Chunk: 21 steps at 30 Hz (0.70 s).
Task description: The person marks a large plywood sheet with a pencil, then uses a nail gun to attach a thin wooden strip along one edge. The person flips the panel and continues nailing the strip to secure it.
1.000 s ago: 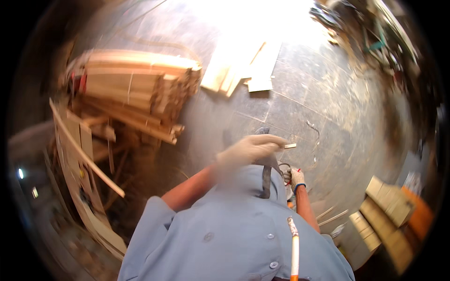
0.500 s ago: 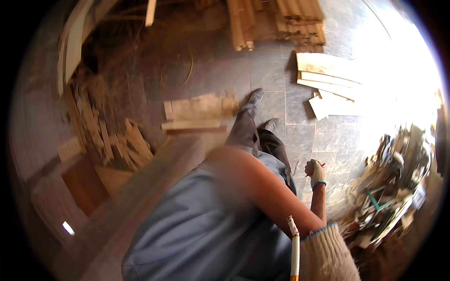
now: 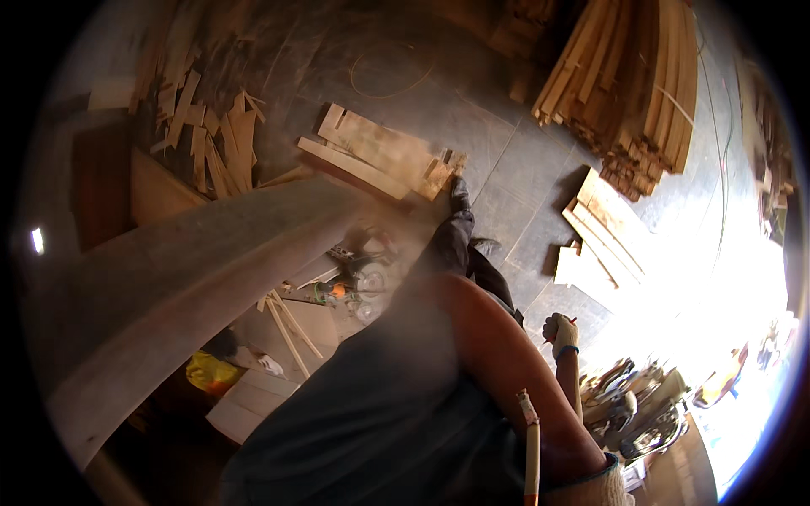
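Right hand point(image 3: 560, 331), gloved, was closed in fist round small red-tipped item, low over grey tiled floor point(image 3: 540, 169). Left gloved hand point(image 3: 595, 487) at bottom frame edge; grip impossible to tell. View had swung since half second earlier: long pale wooden plank point(image 3: 186, 278) now filled left side. Bundle of long timber strips point(image 3: 629, 84) toward floor's far right edge; flat offcut boards point(image 3: 603, 232) beside it.

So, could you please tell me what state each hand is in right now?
Left hand: only its glove cuff shows at the picture's edge; cannot tell.
Right hand: gloved, closed in a fist.
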{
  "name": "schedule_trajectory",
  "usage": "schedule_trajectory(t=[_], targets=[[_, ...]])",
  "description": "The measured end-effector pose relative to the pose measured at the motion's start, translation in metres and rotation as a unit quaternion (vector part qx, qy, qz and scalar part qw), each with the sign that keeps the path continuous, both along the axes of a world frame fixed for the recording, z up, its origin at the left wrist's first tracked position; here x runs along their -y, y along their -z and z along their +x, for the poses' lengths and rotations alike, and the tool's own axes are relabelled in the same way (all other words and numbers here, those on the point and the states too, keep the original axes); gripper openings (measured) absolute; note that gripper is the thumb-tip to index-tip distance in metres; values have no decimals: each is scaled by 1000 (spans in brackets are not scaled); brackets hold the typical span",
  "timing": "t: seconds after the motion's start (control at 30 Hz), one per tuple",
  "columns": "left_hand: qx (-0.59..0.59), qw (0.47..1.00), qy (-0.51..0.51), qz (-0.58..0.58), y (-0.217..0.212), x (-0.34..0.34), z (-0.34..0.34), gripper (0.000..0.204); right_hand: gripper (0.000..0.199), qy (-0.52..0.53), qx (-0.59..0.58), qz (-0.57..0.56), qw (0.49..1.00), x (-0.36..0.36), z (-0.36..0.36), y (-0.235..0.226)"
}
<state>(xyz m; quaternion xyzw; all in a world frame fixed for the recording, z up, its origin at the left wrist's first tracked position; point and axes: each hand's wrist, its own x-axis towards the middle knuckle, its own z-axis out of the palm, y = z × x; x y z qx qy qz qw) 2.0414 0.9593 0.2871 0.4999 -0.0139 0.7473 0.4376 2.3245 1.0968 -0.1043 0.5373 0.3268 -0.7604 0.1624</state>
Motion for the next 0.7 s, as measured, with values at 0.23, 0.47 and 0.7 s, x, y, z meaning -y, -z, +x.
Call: schedule_trajectory(t=[0.23, 0.47, 0.7], targets=[[-31, 994, -103, -34, 4, 55, -70, 38, 28, -83, -16, 113, 990, 17, -161, -23], [-95, 958, -219, -161, 22, 126, -183, 39, 21, -355, -189, 239, 883, 18, -247, 3], [-150, 682, -627, -345, 29, 256, -373, 40, 24, -598, -332, 600, 414, -1, -373, 103]])
